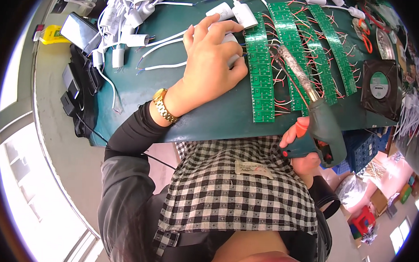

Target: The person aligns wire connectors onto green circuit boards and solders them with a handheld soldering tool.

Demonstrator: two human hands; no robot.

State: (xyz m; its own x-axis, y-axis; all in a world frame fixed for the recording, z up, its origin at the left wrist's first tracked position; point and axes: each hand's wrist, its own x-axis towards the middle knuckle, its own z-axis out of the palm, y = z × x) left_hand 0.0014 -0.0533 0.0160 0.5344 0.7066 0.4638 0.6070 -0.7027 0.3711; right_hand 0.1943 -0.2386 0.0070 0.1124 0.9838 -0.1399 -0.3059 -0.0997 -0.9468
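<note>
A checked apron (211, 200) fills the lower centre. Right of centre, the right hand (305, 164) clasps a soldering gun (327, 128). Upper centre, the left hand (213, 59) curls over a white housing (232, 61) beside green circuit boards (261, 82); I cannot tell its grip.

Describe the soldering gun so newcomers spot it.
On the dark green table, find the long green circuit board strips. At their near end, the right hand grips the dark green soldering gun. Its projecting metal barrel sets it apart from those flat boards.
</note>
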